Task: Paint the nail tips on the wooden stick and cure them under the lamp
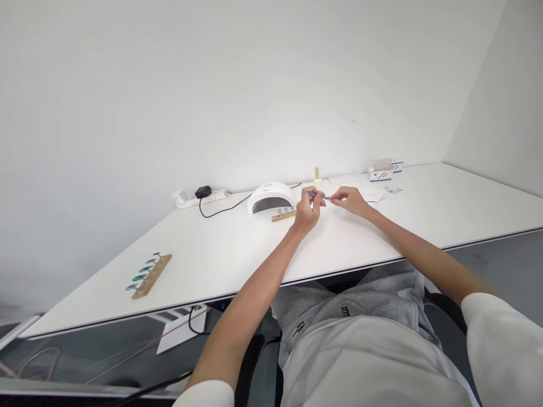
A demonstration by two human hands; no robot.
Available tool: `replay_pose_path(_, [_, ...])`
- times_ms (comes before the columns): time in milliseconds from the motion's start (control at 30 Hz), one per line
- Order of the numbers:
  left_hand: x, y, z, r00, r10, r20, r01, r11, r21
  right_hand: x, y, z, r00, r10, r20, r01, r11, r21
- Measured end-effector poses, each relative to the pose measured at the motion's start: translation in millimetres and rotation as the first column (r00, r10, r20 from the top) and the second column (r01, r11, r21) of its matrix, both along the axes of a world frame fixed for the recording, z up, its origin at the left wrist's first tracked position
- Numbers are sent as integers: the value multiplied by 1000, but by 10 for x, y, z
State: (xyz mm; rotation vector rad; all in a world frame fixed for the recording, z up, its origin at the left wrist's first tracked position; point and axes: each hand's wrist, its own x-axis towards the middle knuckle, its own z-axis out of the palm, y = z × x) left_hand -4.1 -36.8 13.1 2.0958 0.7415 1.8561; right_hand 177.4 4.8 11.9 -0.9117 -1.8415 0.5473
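Above the white table [237, 249], my left hand [309, 210] is closed around a thin blue stick [314, 194] that resembles a slim pen or brush. My right hand [350, 201] pinches at the stick's far end, with fingertips pressed together. Whatever small thing sits between those fingers is too tiny to make out. Just left of my left hand lies a wooden strip [278, 217] with several clear stands on it, partly covered by the hand. A nail polish bottle [318, 181] stands behind my hands. White paper [371, 195] lies beyond my right hand.
A white arched nail lamp [271, 189] stands near the wall. Left of it are a power strip [218, 196] and a black adapter [203, 192] with its cable. Teal nail tips top another wooden strip [153, 276] at the left. Small boxes [380, 170] sit at the back right.
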Motion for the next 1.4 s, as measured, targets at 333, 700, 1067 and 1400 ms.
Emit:
replay_pose_path(333, [0,2,0,1000,5,6,-5,1000,5,-11,-14,2,1000,13,-25,-13,1000,-13])
replay_pose_path(700, [-3,-11,21,1000,22,1,-22,999,25,-11,1,0,998,22,-61,-24,999,-31])
replay_pose_path(1067, [18,-47,24,1000,6,-9,-6,1000,-12,0,-5,15,998,7,-70,-10,999,-43])
replay_pose_path(1400, [7,-29,24,1000,10,7,-10,1000,27,-8,-11,15,999,17,-37,-18,999,-29])
